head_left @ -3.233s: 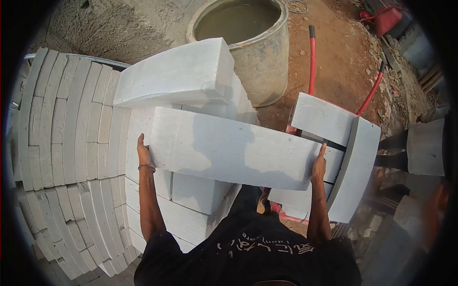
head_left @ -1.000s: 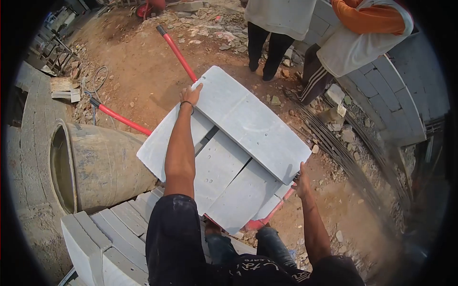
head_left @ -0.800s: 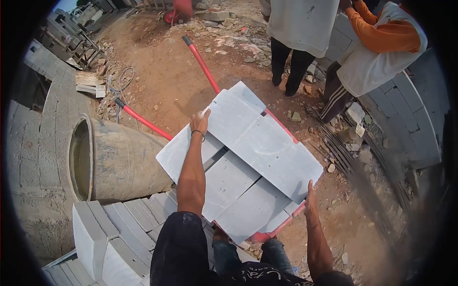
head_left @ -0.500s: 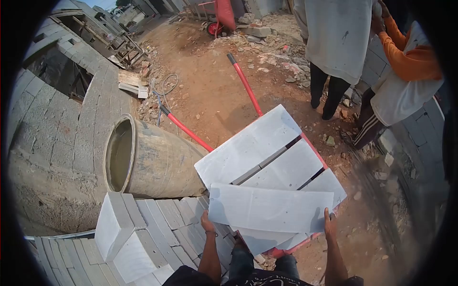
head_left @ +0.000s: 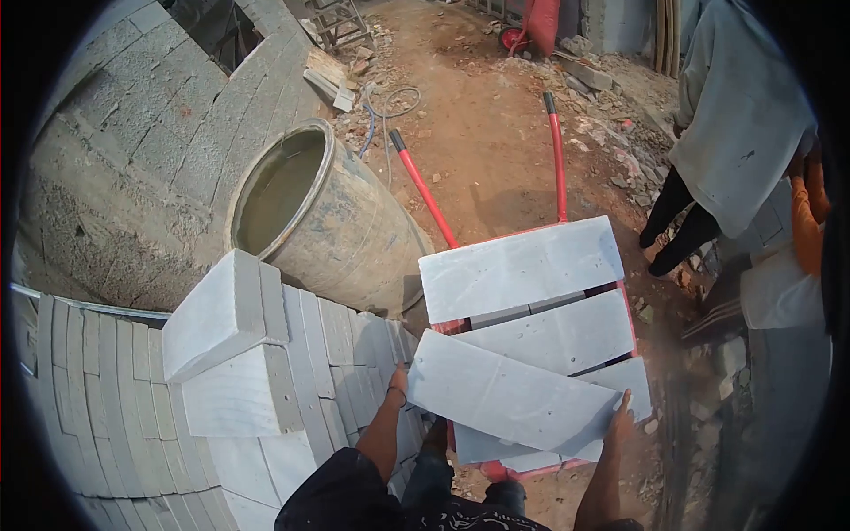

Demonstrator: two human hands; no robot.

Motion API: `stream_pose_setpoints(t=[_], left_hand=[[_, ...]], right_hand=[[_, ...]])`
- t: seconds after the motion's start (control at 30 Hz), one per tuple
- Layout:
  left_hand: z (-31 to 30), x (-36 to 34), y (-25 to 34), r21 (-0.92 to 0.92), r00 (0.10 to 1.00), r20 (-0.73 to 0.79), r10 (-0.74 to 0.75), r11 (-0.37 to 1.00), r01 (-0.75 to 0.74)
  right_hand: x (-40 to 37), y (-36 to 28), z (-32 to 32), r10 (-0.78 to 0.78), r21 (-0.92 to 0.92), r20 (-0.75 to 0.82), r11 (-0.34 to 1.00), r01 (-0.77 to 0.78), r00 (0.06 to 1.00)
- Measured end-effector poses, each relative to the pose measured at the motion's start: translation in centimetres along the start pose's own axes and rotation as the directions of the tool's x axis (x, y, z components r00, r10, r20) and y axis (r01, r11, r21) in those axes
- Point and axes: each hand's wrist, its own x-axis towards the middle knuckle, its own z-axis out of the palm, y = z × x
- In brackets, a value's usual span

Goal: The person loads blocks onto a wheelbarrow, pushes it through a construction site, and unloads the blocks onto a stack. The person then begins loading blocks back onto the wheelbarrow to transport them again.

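A long pale grey block (head_left: 513,389) lies between my two hands, tilted across other blocks. My left hand (head_left: 399,382) grips its left end, fingers partly hidden behind the edge. At its right end my right hand (head_left: 622,416) holds on, with a finger against the corner. Beneath and beyond it, more pale blocks, among them a far one (head_left: 522,265) and a middle one (head_left: 562,332), rest on a red wheelbarrow (head_left: 556,168) whose two handles point away from me.
Left of the wheelbarrow stands a large barrel (head_left: 354,221) of murky water. Stacked blocks (head_left: 221,389) fill the lower left, beside a block wall (head_left: 133,150). Two people stand at the right, one in a grey shirt (head_left: 744,124), one with orange sleeves (head_left: 807,212). A hose (head_left: 390,111) lies behind the barrel.
The view has swung, moving the barrel and wheelbarrow rightward in the frame. The held block now slants down to the right, and its far edge has turned relative to the blocks below.
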Motion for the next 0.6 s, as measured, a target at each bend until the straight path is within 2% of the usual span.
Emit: stream_pose_setpoints(t=[0.03, 0.07, 0.1, 0.13, 0.17, 0.2, 0.27, 0.3, 0.37, 0.4, 0.47, 0.5, 0.57, 0.6], left_hand=[[-0.4, -0.1, -0.3, -0.049, 1.000, -0.024, -0.006, 0.999, 0.005], [-0.6, -0.2, -0.4, 0.125, 0.988, -0.142, 0.057, 0.991, -0.039], [-1.0, -0.5, -0.6, 0.306, 0.961, -0.248, 0.125, 0.951, -0.045], [-1.6, -1.6, -0.6, 0.270, 0.956, -0.274, 0.106, 0.962, -0.029], [-2.1, -4.2, -0.7, 0.379, 0.936, -0.299, 0.187, 0.923, -0.063], [-2.4, -7.1, 0.4, 0.491, 0.910, -0.310, 0.275, 0.866, -0.094], [-3.6, -15.3, 3.9, 0.441, 0.908, -0.336, 0.252, 0.894, -0.085], [-4.6, -18.8, 5.3, 0.405, 0.908, -0.338, 0.247, 0.909, -0.096], [-8.1, -23.9, 5.8, 0.304, 0.831, -0.500, 0.244, 0.948, -0.096], [-10.1, -27.0, 6.3, 0.228, 0.816, -0.525, 0.240, 0.964, -0.137], [-12.6, -34.9, 9.3, -0.072, 0.836, -0.531, 0.138, 0.976, -0.207], [-14.5, -37.6, 10.0, -0.233, 0.850, -0.505, 0.147, 0.925, -0.299], [-18.5, -42.1, 11.9, -0.254, 0.798, -0.575, 0.181, 0.888, -0.384], [-19.1, -45.2, 14.3, -0.192, 0.769, -0.611, 0.191, 0.906, -0.377]], right_hand=[[-0.8, -1.2, -0.5, 0.050, -0.005, 0.055, 0.999, -0.050, 0.997], [-1.1, -2.0, -0.8, 0.009, -0.036, 0.066, 0.999, -0.007, 0.998], [-1.5, -2.0, -1.2, -0.081, 0.055, 0.123, 0.996, 0.075, 0.989], [-1.8, -1.4, -1.3, -0.169, 0.152, 0.178, 0.978, 0.142, 0.970], [-1.1, 1.3, -1.1, -0.571, 0.121, 0.176, 0.821, 0.558, 0.802], [-0.1, 2.5, -0.2, -0.586, 0.109, 0.199, 0.810, 0.577, 0.785], [0.5, 3.9, 0.7, -0.853, 0.330, -0.046, 0.479, 0.813, 0.520], [-0.3, 3.4, 0.5, -0.862, 0.328, -0.021, 0.473, 0.818, 0.507], [-5.2, -0.5, -0.8, -0.747, 0.448, 0.147, 0.635, 0.630, 0.648], [-5.9, -1.6, 0.0, -0.692, 0.480, 0.188, 0.684, 0.550, 0.696], [-12.7, -8.4, -0.1, -0.467, 0.521, 0.285, 0.809, 0.273, 0.837], [-14.9, -10.8, 0.4, -0.369, 0.500, 0.375, 0.853, 0.150, 0.850], [-19.3, -14.0, 2.1, -0.503, 0.560, 0.409, 0.797, 0.225, 0.761], [-22.8, -16.2, 2.2, -0.560, 0.583, 0.434, 0.772, 0.255, 0.705]])
